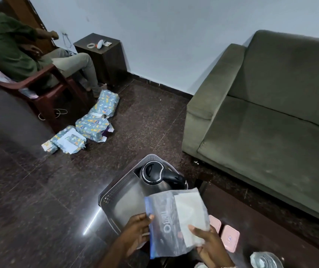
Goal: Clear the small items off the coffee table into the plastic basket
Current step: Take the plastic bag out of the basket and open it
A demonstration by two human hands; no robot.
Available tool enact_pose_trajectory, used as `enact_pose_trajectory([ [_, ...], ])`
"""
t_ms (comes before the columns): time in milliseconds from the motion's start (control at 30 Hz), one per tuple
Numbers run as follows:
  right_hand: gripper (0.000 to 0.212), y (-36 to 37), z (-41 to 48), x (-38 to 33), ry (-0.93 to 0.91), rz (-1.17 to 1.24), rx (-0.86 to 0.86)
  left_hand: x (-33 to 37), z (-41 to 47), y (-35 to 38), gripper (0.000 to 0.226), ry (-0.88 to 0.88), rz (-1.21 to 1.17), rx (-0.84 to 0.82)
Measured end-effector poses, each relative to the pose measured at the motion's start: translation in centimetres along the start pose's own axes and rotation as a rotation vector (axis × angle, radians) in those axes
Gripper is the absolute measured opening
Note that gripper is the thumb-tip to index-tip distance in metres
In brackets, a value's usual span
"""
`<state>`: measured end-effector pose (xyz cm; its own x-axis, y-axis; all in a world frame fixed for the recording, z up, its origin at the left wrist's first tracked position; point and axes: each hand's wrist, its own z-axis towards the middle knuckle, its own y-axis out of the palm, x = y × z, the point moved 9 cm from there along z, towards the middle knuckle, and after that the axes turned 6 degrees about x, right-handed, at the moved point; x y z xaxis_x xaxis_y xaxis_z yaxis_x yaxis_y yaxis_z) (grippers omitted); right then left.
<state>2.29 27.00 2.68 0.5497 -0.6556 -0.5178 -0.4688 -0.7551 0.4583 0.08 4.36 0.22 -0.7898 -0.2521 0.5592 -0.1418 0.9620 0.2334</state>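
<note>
A clear zip bag [171, 221] with a blue seal strip and a white pad inside is held up over the near end of the grey plastic basket [116, 192]. My left hand [137, 233] pinches its left edge, and my right hand [209, 242] grips its lower right corner. A steel kettle with a black lid [154, 175] lies in the basket's far end. Two pink lidded boxes [229, 239] sit on the dark coffee table [261, 236] to the right of the bag.
A crumpled clear plastic item [266, 260] lies at the table's near right. A green sofa [270, 117] fills the right side. Wrapped parcels [93, 124] lie on the dark floor ahead. A person sits in a maroon chair [44, 88] at far left, beside a dark side table [104, 57].
</note>
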Motion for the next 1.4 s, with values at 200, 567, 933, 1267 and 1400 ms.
enact_pose_trajectory([
  [200, 0.047, -7.4, -2.1, -2.7, -0.009, 0.037, 0.179, 1.7, -2.0, 6.7, 0.035, 0.082, 0.098, -0.164],
  [567, 0.034, -10.6, -12.5, -14.7, -0.727, -0.637, 0.554, 2.8, -5.4, 22.7, 0.029, 0.239, 0.266, -0.309],
  [933, 0.029, -11.0, -16.6, -16.7, -0.785, -0.643, 0.324, -1.3, -7.8, 30.9, 0.022, 0.386, 0.379, -0.363],
  [1267, 0.028, -17.9, -19.7, -17.0, -0.814, -0.587, 0.34, -5.0, -10.3, 34.7, 0.029, 0.433, 0.494, -0.335],
  [1400, 0.029, -18.5, -20.1, -16.4, -0.785, -0.592, 0.291, -6.6, -11.5, 36.3, 0.025, 0.462, 0.549, -0.355],
])
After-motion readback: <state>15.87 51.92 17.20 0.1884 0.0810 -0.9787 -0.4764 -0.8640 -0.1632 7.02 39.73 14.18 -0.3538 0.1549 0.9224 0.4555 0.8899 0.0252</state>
